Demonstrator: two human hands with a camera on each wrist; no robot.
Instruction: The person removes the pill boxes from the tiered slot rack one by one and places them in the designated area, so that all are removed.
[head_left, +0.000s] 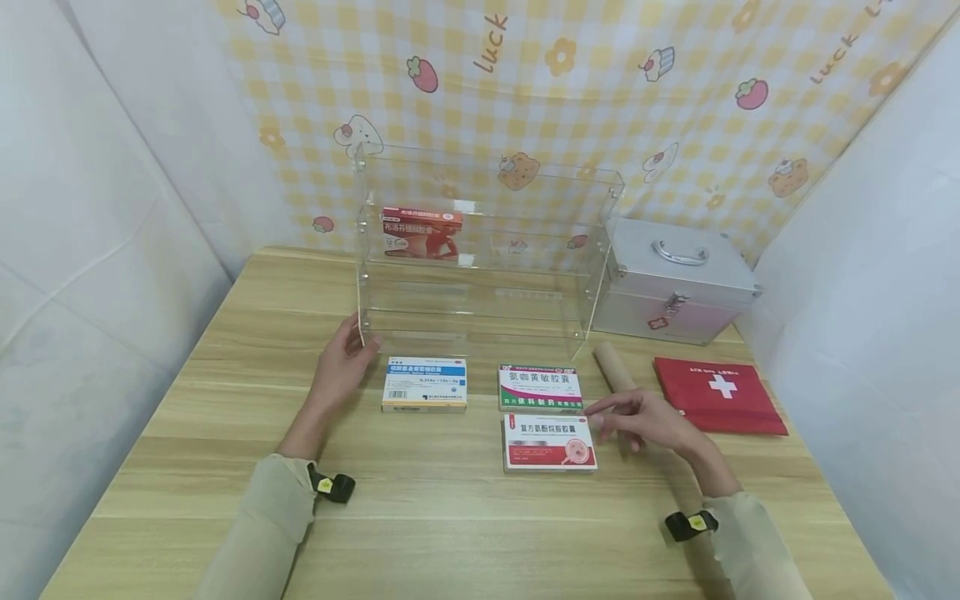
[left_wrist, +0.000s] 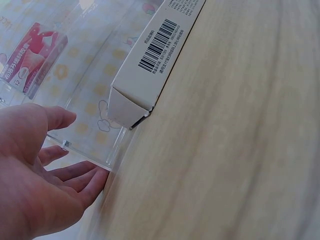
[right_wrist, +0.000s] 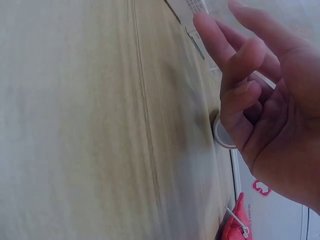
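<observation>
Capsule box (head_left: 550,443), marked 复方氨酚烷胺胶囊, lies just past twelve o'clock; my right hand (head_left: 643,419), loosely bent, holding nothing, is by its two-o'clock corner. Pinching opposite ends squarely should spare the crisp cardboard. At eleven, my left hand (head_left: 345,362) grips the rack (head_left: 483,268); steady pressure suits slick, clear acrylic.

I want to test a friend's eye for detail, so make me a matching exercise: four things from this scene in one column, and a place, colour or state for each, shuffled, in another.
Things:
1. Left hand
2. Handled case
3. Flat pouch
4. Clear rack

Descriptions:
A. Red, with a large white cross
B. Silver-coloured
C. Holding a red medicine box
D. At the rack's lower left corner

Right pairs: 1-D, 2-B, 3-A, 4-C
</observation>
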